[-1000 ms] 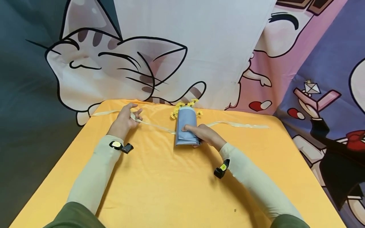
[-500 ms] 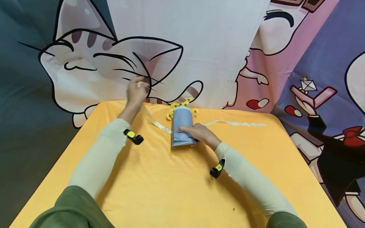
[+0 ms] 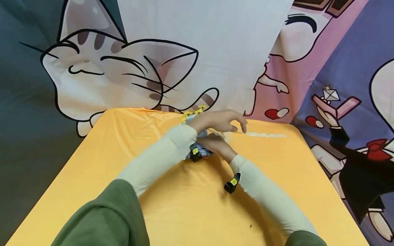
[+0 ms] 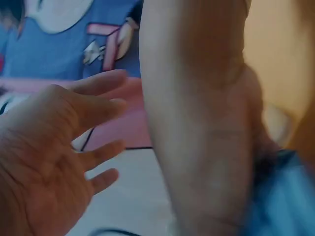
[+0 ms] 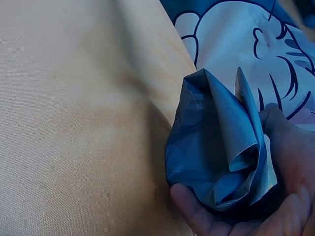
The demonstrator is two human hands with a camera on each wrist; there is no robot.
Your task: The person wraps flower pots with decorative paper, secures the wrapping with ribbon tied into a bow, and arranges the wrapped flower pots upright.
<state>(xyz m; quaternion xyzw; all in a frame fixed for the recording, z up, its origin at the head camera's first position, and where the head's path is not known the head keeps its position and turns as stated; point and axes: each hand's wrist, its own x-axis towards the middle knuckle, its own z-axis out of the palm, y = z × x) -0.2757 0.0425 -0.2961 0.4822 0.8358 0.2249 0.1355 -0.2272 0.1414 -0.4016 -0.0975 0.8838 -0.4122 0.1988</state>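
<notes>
A bouquet wrapped in blue paper (image 5: 211,142) stands out in the right wrist view, its folded paper end facing the camera. My right hand (image 3: 217,145) grips it, fingers and thumb curled round the paper. Small yellow flowers (image 3: 194,112) show at its far end in the head view. Crossing above the bouquet, my left hand (image 3: 223,120) reaches to the right and hides much of the wrapping. In the left wrist view its fingers (image 4: 103,110) are loosely spread, with nothing visible between them. A pale ribbon (image 3: 266,135) extends right from beneath the left hand.
A yellow cloth (image 3: 172,208) covers the table. Behind it hangs a backdrop (image 3: 234,51) printed with a cat and cartoon figures. A small dark speck (image 3: 250,226) lies near the front of the cloth.
My left hand held the ribbon's left part, lifted, then swept right across the bouquet. That ribbon part no longer shows on the left. The right hand stays gripping the bouquet.
</notes>
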